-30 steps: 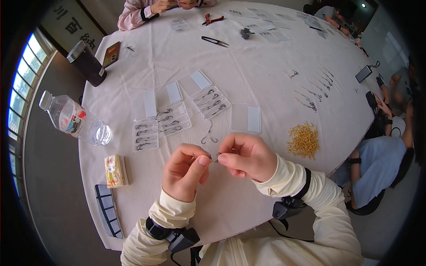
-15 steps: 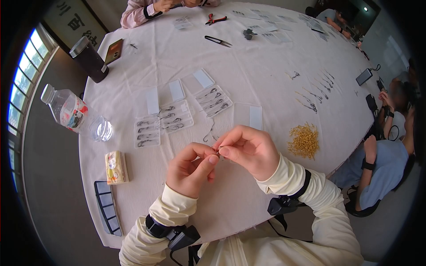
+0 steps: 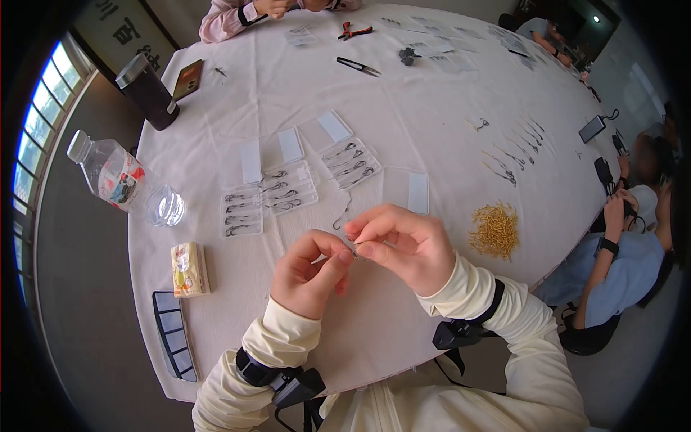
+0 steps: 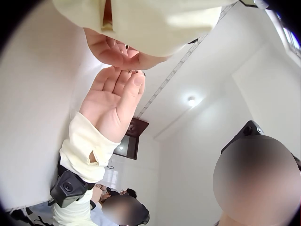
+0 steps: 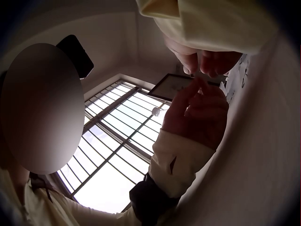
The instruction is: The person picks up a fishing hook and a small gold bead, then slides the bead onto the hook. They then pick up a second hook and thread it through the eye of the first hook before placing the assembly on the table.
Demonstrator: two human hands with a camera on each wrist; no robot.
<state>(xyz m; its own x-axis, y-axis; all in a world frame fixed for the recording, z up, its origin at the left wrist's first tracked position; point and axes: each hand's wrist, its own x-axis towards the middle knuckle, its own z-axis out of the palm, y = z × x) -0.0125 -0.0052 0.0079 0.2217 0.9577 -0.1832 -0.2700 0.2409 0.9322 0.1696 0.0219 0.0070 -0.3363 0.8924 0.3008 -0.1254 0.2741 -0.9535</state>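
Note:
In the head view my left hand [image 3: 306,275] and right hand [image 3: 409,246] meet fingertip to fingertip above the tablecloth. Between thumb and forefinger each pinches part of a small dark metal piece [image 3: 355,251], mostly covered by the fingers; it looks like a hook. Just beyond them a dark hook on a line [image 3: 337,222] lies on the cloth. Past that are clear compartment boxes [image 3: 241,212] holding dark hooks, their lids folded back. A flat clear case [image 3: 417,193] lies behind my right hand. The left wrist view shows a glint of metal [image 4: 133,71] at the fingertips.
A heap of small gold pieces [image 3: 494,230] lies to the right, hooks with gold stems [image 3: 499,169] behind it. On the left stand a water bottle [image 3: 121,180], a dark tumbler [image 3: 149,93] and a tissue pack [image 3: 188,270]. Scissors [image 3: 358,66] and pliers [image 3: 354,31] lie farther back.
My right hand has come in closer to the left, its fingers now over the left fingertips. The left hand has shifted slightly right. Both still pinch the small piece.

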